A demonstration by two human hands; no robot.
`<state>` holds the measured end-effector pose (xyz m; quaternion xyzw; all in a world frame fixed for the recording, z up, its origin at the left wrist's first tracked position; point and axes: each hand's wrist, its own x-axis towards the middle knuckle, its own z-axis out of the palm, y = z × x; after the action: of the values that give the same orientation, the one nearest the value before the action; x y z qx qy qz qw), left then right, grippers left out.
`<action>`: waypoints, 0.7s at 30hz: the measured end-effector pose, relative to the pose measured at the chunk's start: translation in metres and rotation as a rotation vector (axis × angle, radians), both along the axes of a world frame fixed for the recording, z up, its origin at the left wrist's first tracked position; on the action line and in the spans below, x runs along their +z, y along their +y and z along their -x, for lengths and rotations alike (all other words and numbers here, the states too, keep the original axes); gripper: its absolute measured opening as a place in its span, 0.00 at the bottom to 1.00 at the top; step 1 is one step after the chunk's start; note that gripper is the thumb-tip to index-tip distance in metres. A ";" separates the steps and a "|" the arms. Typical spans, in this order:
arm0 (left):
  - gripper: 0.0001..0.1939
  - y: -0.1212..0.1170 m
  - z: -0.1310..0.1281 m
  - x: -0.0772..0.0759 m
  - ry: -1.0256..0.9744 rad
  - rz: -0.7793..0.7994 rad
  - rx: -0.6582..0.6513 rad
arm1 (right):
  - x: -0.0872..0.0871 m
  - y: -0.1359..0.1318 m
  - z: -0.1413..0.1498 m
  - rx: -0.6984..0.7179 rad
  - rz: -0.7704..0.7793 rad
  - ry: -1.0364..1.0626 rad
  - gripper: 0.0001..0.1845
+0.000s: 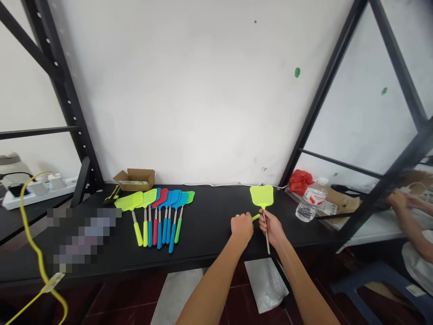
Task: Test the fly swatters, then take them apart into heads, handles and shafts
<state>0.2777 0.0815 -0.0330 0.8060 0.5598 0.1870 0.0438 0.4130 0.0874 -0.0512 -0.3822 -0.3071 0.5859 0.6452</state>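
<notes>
Your hands are close together over the front part of the black worktop (209,225), each closed on a piece. Your left hand (242,227) is clamped round a yellow-green grip (256,217), whose end pokes out toward your right hand (270,225). That right hand pinches a thin metal rod (267,241) just below a yellow-green swatter head (261,196); the rod's lower end sticks out below your fingers, near the worktop's front edge. You can't read any brand on these pieces.

To your left, a row of fly swatters (159,216) lies with the heads overlapping and the grips pointing toward you: two yellow-green at the left end, blue ones with a red one among them, then a green one at the right end. Behind them sits an open cardboard box (133,180) with a printed strip on its front, too small to read. A black and yellow object (112,195) lies just beside it.

On your right stands a clear bottle (311,200); its white label (314,197) carries red print you can't make out. Near it are a red plastic bag (300,181) and a carton (341,203) with an illegible white sticker (328,207). Farther right, you see another person's forearms (411,221) and a blue stool (382,282) bearing a small label (415,290), also unreadable.
</notes>
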 end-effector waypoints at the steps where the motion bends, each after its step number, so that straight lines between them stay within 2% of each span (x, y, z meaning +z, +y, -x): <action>1: 0.10 0.001 0.006 0.001 0.001 0.002 0.020 | -0.003 -0.002 -0.004 -0.005 0.011 0.014 0.08; 3: 0.10 -0.001 0.033 -0.001 0.015 0.005 0.074 | -0.008 -0.003 -0.008 -0.002 0.011 0.012 0.09; 6: 0.12 -0.012 0.104 -0.006 0.059 0.002 0.188 | -0.011 -0.002 0.005 0.016 -0.011 -0.108 0.15; 9: 0.13 -0.027 0.171 -0.010 0.136 -0.039 0.370 | -0.009 0.002 0.037 0.039 -0.037 -0.267 0.19; 11: 0.12 -0.034 0.197 -0.011 0.169 -0.060 0.428 | -0.007 0.005 0.066 0.069 -0.051 -0.343 0.21; 13: 0.11 -0.038 0.209 -0.011 0.179 -0.068 0.449 | -0.007 0.007 0.096 0.118 -0.063 -0.409 0.22; 16: 0.11 -0.038 0.213 -0.010 0.184 -0.066 0.461 | -0.009 0.009 0.135 0.188 -0.110 -0.510 0.23; 18: 0.12 -0.036 0.212 -0.008 0.186 -0.067 0.457 | -0.011 0.009 0.151 0.198 -0.141 -0.557 0.22; 21: 0.13 -0.033 0.210 -0.007 0.182 -0.082 0.466 | -0.010 0.008 0.159 0.193 -0.131 -0.582 0.20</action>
<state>0.0681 0.0484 -0.0400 0.6699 0.7240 0.1415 -0.0838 0.2541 0.0956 -0.0610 -0.4606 -0.5509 0.4893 0.4950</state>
